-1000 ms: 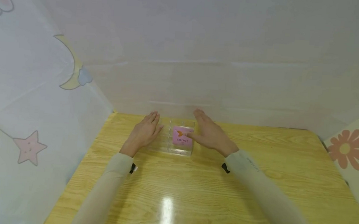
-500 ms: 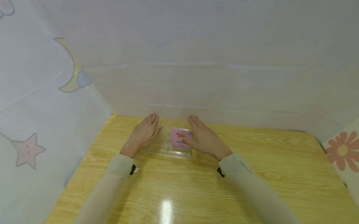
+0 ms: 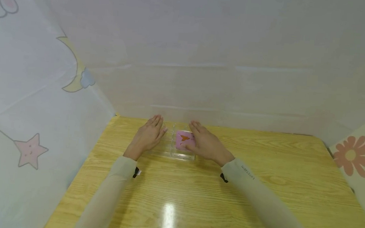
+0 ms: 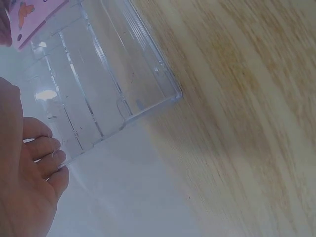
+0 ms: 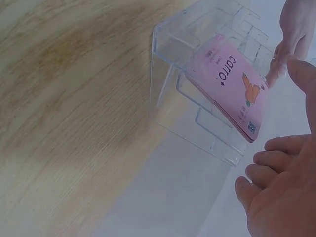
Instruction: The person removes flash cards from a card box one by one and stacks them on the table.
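A clear plastic card holder with stepped slots [image 4: 108, 59] stands at the far side of the table. In its right part leans a small stack of pink cards [image 5: 229, 79], the front one printed with a carrot and the word "carrot". My left hand [image 3: 146, 134] lies at the holder's left end, fingers stretched forward; in the left wrist view its fingertips are right at the holder's edge. My right hand [image 3: 210, 144] is at the right end, fingers extended. Its thumb overlaps the pink cards in the head view, and in the right wrist view the thumb stands beside them.
The wooden table [image 3: 177, 188] spreads out toward me and to the right. A pale sheet [image 3: 205, 59] rises behind its back edge. Side sheets carry a moon [image 3: 73, 65], a star [image 3: 31, 150] and a flower [image 3: 352, 156].
My right hand has moved left and closer to the holder, its thumb now lower over the pink cards. The cards' lettering is less visible in the head view. My left hand stays in place.
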Demonstrator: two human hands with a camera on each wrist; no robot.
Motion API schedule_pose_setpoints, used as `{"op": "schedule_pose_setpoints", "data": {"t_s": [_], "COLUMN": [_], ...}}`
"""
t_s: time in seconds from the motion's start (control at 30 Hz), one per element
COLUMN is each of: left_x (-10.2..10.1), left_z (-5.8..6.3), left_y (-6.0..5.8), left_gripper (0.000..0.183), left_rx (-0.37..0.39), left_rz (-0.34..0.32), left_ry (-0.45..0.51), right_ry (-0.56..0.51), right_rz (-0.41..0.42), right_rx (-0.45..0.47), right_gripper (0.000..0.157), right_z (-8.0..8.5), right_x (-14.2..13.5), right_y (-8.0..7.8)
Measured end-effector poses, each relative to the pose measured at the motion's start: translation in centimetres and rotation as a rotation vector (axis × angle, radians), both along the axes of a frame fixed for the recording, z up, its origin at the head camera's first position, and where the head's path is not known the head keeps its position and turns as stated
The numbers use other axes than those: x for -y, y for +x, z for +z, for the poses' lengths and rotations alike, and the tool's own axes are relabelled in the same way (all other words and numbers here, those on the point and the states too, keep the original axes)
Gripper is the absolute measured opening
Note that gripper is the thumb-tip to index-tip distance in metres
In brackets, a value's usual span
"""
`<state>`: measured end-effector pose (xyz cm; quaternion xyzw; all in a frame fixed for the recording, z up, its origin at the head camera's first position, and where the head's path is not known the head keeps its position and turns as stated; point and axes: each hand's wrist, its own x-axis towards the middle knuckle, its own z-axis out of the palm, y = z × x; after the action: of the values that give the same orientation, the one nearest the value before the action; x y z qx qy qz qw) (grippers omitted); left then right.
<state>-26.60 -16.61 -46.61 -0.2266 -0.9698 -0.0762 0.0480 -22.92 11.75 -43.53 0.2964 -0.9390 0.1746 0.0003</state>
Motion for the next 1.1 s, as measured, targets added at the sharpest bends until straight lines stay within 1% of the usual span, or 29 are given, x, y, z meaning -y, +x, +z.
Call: {"op": "schedule_pose_setpoints", "data": {"t_s": [0.37,0.6,0.87,1.1], "left_x": [0.1,0.0,0.1,0.2], "left_z": [0.0,0.0,-0.2,-0.2], "left_y": [0.1,0.1,0.3,0.3], "left_gripper": [0.07,0.07,0.07,0.07], "left_rx": [-0.019,-0.03,-0.063,-0.06], "left_rz": [0.013,0.01,0.0,0.0], "left_ry": [-0.013,-0.021,-0.047,-0.048], "right_ry": [0.026,0.041,0.051,0.088], "right_rz": [0.008,0.003,-0.005,-0.021], "right_rx": [-0.039,-0.064,-0.07,-0.084], "right_gripper": [0.088,0.089,0.089,0.08], "right_z": [-1.0,-1.4,-1.9,-2.2], "right_x": [0.3,0.5,0.9,1.1], "right_y": [-0.3,-0.2,-0.1,-0.1]}}
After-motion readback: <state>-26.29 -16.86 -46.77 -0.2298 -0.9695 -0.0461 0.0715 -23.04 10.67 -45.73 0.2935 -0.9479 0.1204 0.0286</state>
